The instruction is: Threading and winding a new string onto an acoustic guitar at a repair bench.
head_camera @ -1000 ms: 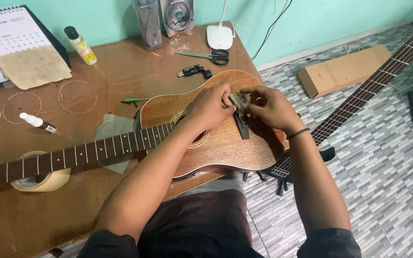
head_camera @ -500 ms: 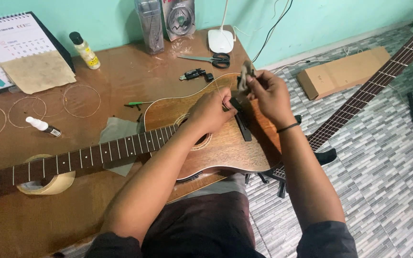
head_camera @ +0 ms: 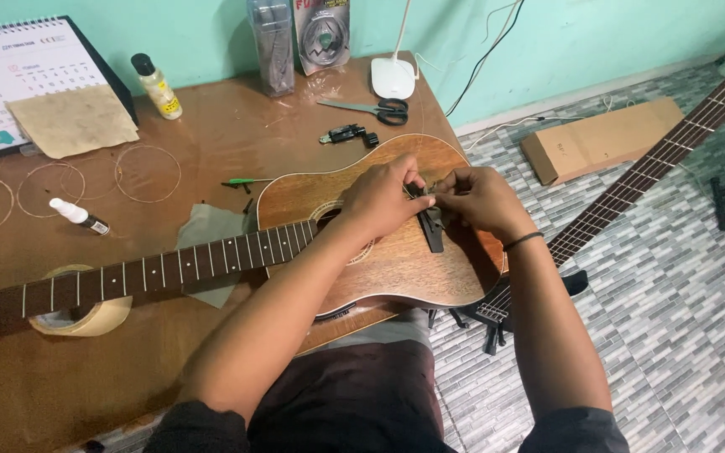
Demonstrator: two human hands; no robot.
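Your left hand (head_camera: 388, 201) and right hand (head_camera: 484, 201) meet over the body of the guitar (head_camera: 379, 252), which lies flat on the brown worktop (head_camera: 211, 126) with its neck pointing to your left and resting on a roll of tape (head_camera: 86, 315). Both hands have their fingertips pinched together just above the dark bridge (head_camera: 431, 231), apparently on something thin between them, though it is too small to make out. Scissors (head_camera: 375, 107) lie beyond the guitar, near a white lamp base (head_camera: 393, 78). Coiled strings (head_camera: 146, 172) and a small bottle (head_camera: 157, 86) sit further left.
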